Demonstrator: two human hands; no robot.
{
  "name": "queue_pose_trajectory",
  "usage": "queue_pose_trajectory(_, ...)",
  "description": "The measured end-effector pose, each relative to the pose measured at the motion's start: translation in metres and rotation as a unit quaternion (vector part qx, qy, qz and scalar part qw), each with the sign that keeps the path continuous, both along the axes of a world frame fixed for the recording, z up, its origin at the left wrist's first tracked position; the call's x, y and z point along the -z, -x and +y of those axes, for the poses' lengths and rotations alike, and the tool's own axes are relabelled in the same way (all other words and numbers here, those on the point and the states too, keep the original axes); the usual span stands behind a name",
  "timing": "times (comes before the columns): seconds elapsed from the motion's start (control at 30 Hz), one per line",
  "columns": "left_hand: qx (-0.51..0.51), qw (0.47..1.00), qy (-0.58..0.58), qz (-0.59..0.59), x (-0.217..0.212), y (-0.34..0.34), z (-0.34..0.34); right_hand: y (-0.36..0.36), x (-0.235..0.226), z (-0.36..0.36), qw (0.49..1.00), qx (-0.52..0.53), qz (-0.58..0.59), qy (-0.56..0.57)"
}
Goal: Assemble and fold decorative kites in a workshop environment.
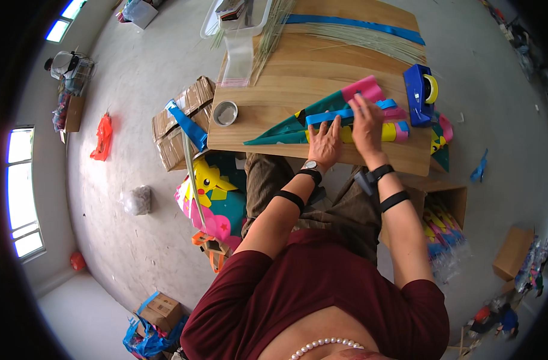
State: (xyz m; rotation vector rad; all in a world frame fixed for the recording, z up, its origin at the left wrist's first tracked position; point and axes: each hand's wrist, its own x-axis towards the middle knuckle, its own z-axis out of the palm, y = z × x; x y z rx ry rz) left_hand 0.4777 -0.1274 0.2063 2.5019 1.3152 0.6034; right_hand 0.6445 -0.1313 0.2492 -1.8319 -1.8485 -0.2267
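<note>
A folded sheet [328, 106] in green, pink and yellow, like a kite, lies as a long wedge along the table's near edge. Its point faces left. Across it runs a blue strip [348, 113]. My left hand [325, 144] rests flat on the sheet, fingers stretched out, with the fingertips by the strip's left part. Just right of it, my right hand [367, 127] is over the strip, its fingers drawn together near the pink part. What its fingertips hold, if anything, is too small to make out.
On the wooden table [322, 66] are a blue tape dispenser [419, 96], a small round tin [225, 113], thin pale sticks [364, 41], a clear bag [238, 59] and a white tray [210, 24]. Cardboard boxes [166, 135] and a printed yellow-green sheet [211, 186] sit beside my legs.
</note>
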Motion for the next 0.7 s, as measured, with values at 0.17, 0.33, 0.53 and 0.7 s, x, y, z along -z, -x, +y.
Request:
queue_pose_trajectory(0.17,0.001,1.000,-0.013,-0.012,-0.002,-0.001,0.000,0.031,0.021,-0.028,0.993,0.007,-0.009,0.115)
queue_pose_trajectory(0.33,0.001,0.999,0.026,0.019,-0.004,-0.001,0.000,0.028,0.041,-0.040,0.987,0.048,0.002,0.153)
queue_pose_trajectory(0.53,0.015,1.000,-0.004,-0.010,-0.002,0.003,0.002,0.029,0.055,-0.036,0.987,0.058,0.037,0.147)
queue_pose_trajectory(0.7,0.076,0.997,-0.002,-0.015,-0.007,0.030,0.011,0.029,0.057,-0.040,0.993,0.053,0.025,0.102)
